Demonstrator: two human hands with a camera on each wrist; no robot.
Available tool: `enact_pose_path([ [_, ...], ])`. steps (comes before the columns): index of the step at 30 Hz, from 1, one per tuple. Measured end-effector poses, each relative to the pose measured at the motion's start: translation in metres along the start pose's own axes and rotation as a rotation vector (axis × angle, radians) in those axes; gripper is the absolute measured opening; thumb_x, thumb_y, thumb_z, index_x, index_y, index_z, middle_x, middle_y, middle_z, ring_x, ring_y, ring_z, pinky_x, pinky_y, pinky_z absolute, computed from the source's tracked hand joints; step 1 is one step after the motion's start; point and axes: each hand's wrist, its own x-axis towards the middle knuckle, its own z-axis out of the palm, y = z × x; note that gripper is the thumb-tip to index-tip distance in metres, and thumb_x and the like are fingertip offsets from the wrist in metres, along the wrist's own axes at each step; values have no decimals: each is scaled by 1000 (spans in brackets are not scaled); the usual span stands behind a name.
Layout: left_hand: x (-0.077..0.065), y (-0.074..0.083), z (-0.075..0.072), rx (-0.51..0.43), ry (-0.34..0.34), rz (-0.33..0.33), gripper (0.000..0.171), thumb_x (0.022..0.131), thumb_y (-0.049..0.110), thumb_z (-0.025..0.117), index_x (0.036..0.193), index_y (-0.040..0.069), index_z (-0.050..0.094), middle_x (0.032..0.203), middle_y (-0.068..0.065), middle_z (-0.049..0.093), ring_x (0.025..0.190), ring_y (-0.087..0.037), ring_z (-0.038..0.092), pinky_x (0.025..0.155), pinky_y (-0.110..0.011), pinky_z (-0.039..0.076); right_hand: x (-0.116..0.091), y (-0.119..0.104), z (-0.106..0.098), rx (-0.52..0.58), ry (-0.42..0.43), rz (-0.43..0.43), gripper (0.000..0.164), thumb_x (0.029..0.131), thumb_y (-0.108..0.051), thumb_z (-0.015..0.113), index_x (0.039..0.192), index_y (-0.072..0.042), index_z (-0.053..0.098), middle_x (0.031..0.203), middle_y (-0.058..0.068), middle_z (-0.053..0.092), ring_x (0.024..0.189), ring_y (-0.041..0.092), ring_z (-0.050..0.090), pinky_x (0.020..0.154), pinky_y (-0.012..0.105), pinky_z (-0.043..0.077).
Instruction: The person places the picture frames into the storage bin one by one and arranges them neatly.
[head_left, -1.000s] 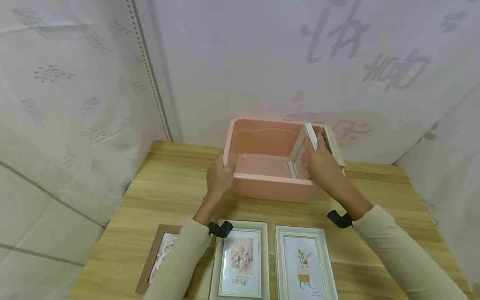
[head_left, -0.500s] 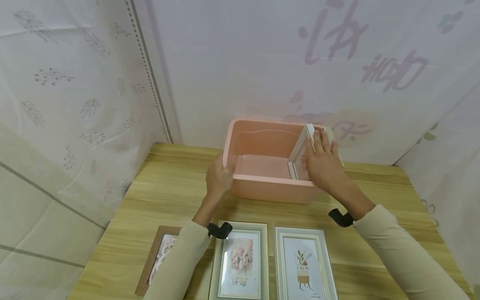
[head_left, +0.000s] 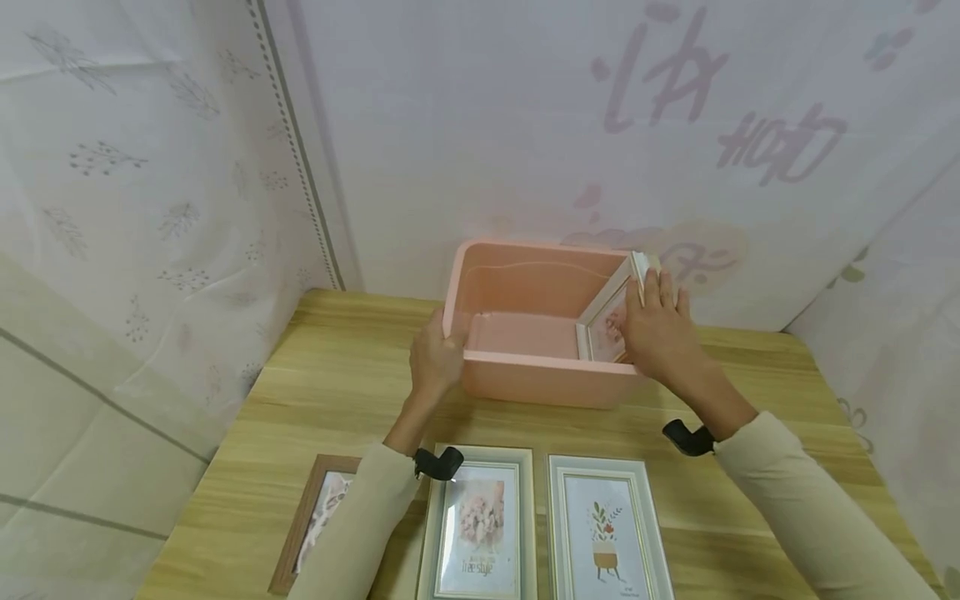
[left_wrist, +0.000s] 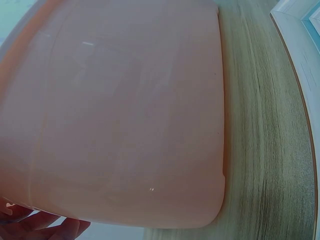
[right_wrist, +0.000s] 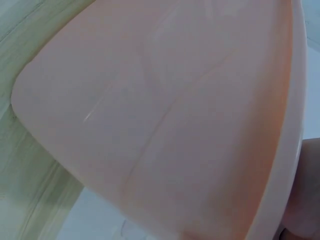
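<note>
A pink plastic bin (head_left: 540, 379) stands on the table, its opening facing me. My left hand (head_left: 437, 354) grips the bin by its left rim, and its fingers (left_wrist: 42, 224) show at the bin's end wall in the left wrist view. Inside, at the right end, a white picture frame (head_left: 592, 332) leans toward the right wall. My right hand (head_left: 663, 337) lies over the top edge of that frame with its fingers straight. A second, cream frame behind it is mostly hidden by the hand.
A brown photo frame (head_left: 303, 525) lies at the front left, partly under my left sleeve. To its right lie a cream frame with a flower print (head_left: 480, 525) and a white frame with a plant print (head_left: 607, 533). A printed fabric backdrop (head_left: 487, 125) stands behind the table (head_left: 322, 383).
My right hand has straightened its fingers and moved right. The white frame's top has tilted right with it, toward the bin's right wall. The left hand stays on the rim.
</note>
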Motion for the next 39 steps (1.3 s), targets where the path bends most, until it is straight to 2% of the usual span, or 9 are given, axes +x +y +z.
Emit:
enact_pose_path([
  [8, 0, 0, 0, -7, 0, 8, 37, 93, 18, 51, 120, -4, 64, 84, -17, 68, 67, -30, 62, 54, -42, 46, 0, 2, 3, -9, 82, -12, 68, 106, -21, 51, 157, 15, 22, 160, 45, 14, 147, 63, 13, 115, 73, 21],
  [13, 4, 2, 0, -14, 11, 22, 31, 91, 16, 51, 112, -3, 65, 82, -14, 67, 66, -28, 60, 54, -39, 44, -2, 5, 1, 105, 172, -38, 67, 107, -24, 49, 157, 12, 23, 161, 41, 16, 147, 62, 15, 117, 70, 19],
  [17, 7, 5, -1, -2, 16, 29, 31, 92, 19, 52, 112, -1, 65, 86, -16, 68, 72, -31, 62, 58, -44, 46, -15, 6, -3, 226, 350, -84, 61, 104, -19, 57, 152, 12, 37, 159, 37, 28, 146, 57, 27, 116, 67, 27],
  [23, 9, 8, -4, 4, 8, 28, 36, 93, 19, 52, 120, -1, 64, 93, -19, 69, 80, -35, 64, 65, -51, 48, -38, 6, 5, 347, 741, -359, 36, 96, -6, 63, 126, 12, 63, 127, 30, 62, 105, 43, 64, 84, 52, 54],
  [27, 8, 6, -4, 5, -1, 22, 36, 93, 17, 53, 121, -3, 64, 93, -18, 70, 80, -35, 65, 65, -50, 49, -54, 2, 18, 417, 825, -562, 32, 103, -18, 54, 106, 9, 71, 97, 20, 71, 70, 23, 62, 58, 30, 47],
  [29, 7, 5, -4, 2, -3, 21, 36, 94, 17, 54, 121, -3, 64, 92, -18, 69, 79, -34, 64, 64, -50, 49, -62, 0, 27, 474, 762, -638, 36, 106, -23, 51, 100, 4, 73, 88, 11, 72, 67, 16, 62, 58, 25, 47],
  [32, 5, 3, -3, -4, -10, 17, 33, 94, 16, 54, 119, -3, 64, 91, -18, 69, 78, -34, 64, 64, -49, 49, -76, -2, 45, 513, 528, -670, 21, 105, -18, 59, 103, -3, 74, 89, 1, 72, 73, 11, 64, 63, 23, 52],
  [34, 4, 2, -2, -2, -9, 13, 33, 94, 17, 54, 119, -2, 64, 92, -18, 69, 79, -34, 64, 64, -49, 49, -86, 0, 57, 510, 320, -599, 15, 102, -14, 65, 111, -5, 72, 99, 0, 73, 86, 15, 68, 73, 32, 58],
  [39, 1, -1, -1, 12, -14, -4, 34, 92, 17, 54, 119, -1, 64, 94, -19, 69, 83, -36, 65, 67, -52, 49, -102, 8, 84, 494, -65, -368, 44, 98, -19, 71, 136, 0, 63, 133, 15, 66, 126, 41, 59, 100, 60, 49],
])
